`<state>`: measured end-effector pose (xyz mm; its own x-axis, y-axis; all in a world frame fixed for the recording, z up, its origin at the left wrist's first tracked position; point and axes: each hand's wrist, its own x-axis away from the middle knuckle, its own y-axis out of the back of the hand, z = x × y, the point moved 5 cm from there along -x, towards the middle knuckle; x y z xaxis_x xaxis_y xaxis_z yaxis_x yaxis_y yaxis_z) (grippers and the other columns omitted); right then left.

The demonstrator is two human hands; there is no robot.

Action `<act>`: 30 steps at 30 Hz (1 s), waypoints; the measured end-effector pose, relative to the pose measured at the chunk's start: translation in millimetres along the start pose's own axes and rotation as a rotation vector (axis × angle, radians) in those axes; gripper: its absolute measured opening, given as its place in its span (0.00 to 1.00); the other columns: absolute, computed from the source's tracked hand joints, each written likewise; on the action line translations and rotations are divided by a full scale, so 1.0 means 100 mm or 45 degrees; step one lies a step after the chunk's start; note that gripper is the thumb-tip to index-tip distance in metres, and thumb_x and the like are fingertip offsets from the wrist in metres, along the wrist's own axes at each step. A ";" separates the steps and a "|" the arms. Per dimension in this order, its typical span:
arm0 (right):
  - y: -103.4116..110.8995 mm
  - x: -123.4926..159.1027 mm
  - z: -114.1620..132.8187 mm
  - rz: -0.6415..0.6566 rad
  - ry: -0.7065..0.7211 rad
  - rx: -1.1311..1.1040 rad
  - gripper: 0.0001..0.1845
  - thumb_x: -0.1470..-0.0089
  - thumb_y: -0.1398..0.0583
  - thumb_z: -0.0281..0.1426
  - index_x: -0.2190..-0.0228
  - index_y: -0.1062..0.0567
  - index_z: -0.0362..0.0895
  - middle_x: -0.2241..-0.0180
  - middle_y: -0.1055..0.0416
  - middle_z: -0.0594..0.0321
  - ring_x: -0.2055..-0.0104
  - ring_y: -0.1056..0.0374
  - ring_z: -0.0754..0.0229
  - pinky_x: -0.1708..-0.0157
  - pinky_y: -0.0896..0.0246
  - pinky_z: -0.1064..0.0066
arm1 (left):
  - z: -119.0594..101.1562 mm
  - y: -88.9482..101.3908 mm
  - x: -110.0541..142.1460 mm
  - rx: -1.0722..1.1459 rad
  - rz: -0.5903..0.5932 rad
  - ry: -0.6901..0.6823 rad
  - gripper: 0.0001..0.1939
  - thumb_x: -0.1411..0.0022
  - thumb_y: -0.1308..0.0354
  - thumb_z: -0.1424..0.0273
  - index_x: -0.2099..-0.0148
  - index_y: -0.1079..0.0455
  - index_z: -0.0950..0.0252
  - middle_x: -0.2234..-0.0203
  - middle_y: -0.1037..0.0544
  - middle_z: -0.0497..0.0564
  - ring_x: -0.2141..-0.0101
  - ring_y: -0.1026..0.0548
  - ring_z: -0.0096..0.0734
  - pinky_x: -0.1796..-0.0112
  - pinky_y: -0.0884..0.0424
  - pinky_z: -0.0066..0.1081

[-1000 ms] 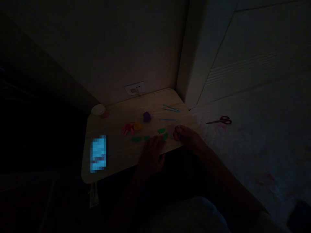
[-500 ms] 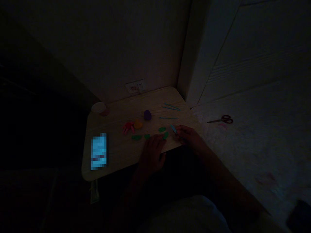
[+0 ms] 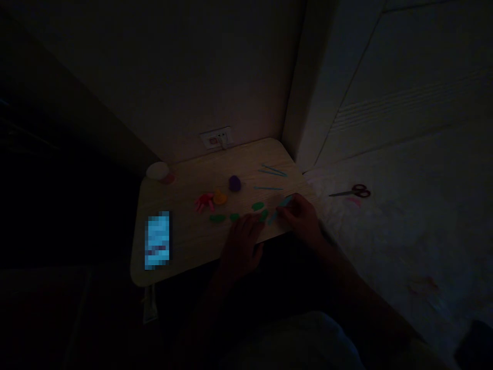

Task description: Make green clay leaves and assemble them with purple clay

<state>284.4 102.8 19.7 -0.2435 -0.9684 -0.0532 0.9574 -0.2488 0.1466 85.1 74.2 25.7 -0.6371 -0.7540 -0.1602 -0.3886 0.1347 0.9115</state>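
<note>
Turning the light-blue tool [image 3: 273, 215] in the right hand [image 3: 304, 218] since the earlier frame. Seeing a white cup [image 3: 157, 171] at the far left of the table [image 3: 185, 236], contents unclear. Resting the left hand [image 3: 243, 241], fingers loosely extended, beside green pieces [image 3: 258, 206]. Pinching the tool in right fingertips at the table's near right, long axis running near left to far right.

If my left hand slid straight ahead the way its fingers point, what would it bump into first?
Probably the farther green piece, just past the fingertips of your left hand. It's dark and depth is unclear, so it might brush the nearer green piece first.
</note>
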 end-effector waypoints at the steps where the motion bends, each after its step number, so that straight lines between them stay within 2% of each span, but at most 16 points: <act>1: 0.00 0.01 0.03 -0.022 0.040 0.067 0.14 0.49 0.32 0.40 0.68 0.29 0.48 0.74 0.26 0.65 0.72 0.30 0.58 0.71 0.35 0.68 | 0.00 0.00 0.00 -0.002 -0.005 -0.001 0.30 0.37 0.41 0.72 0.33 0.36 0.63 0.33 0.34 0.58 0.34 0.39 0.52 0.34 0.43 0.54; 7: -0.10 0.02 0.15 0.013 0.197 0.275 0.09 0.45 0.35 0.38 0.64 0.27 0.49 0.75 0.25 0.65 0.73 0.28 0.57 0.71 0.34 0.68 | 0.00 -0.01 0.01 0.019 -0.018 0.000 0.31 0.38 0.41 0.73 0.33 0.35 0.61 0.33 0.34 0.58 0.34 0.39 0.54 0.34 0.42 0.57; 16: -0.25 0.00 0.17 0.085 0.247 0.308 0.07 0.44 0.37 0.36 0.64 0.28 0.48 0.74 0.25 0.65 0.73 0.27 0.58 0.70 0.33 0.68 | 0.00 0.01 0.01 0.038 -0.010 0.008 0.30 0.38 0.41 0.73 0.34 0.35 0.62 0.33 0.34 0.58 0.34 0.39 0.53 0.34 0.42 0.56; 30: -0.20 0.02 0.16 0.061 0.315 0.342 0.06 0.43 0.37 0.35 0.63 0.27 0.47 0.72 0.24 0.63 0.71 0.25 0.58 0.69 0.31 0.68 | 0.00 0.01 0.01 0.028 -0.020 -0.006 0.29 0.38 0.41 0.73 0.35 0.35 0.63 0.34 0.34 0.59 0.34 0.39 0.52 0.34 0.42 0.54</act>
<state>262.0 105.3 32.8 -0.1232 -0.9542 -0.2728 0.8840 -0.2304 0.4068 83.8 73.2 26.4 -0.6338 -0.7531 -0.1762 -0.4132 0.1372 0.9002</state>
